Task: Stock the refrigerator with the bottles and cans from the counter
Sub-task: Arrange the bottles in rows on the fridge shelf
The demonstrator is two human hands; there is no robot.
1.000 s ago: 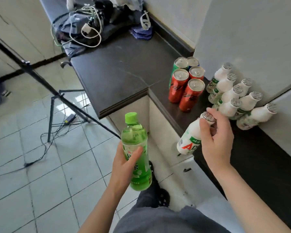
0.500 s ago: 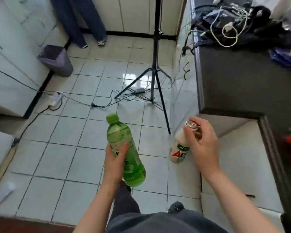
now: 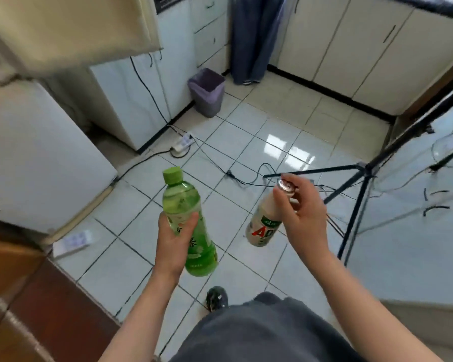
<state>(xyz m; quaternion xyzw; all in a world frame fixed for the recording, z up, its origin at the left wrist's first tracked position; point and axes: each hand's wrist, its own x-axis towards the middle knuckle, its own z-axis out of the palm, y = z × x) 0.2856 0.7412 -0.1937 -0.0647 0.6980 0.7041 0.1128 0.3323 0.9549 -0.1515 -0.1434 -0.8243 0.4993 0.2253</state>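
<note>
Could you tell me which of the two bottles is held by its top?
The small white bottle, pinched at its foil top by the right hand; the left hand wraps the green bottle around its middle.

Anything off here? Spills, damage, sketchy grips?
No spill or damage shows. The small white milk-drink bottle hangs tilted, pinched at its foil-capped neck by the right hand, a weak-looking hold. The left hand wraps the green plastic bottle. Black cables and a white power strip lie across the tiled floor.
</note>
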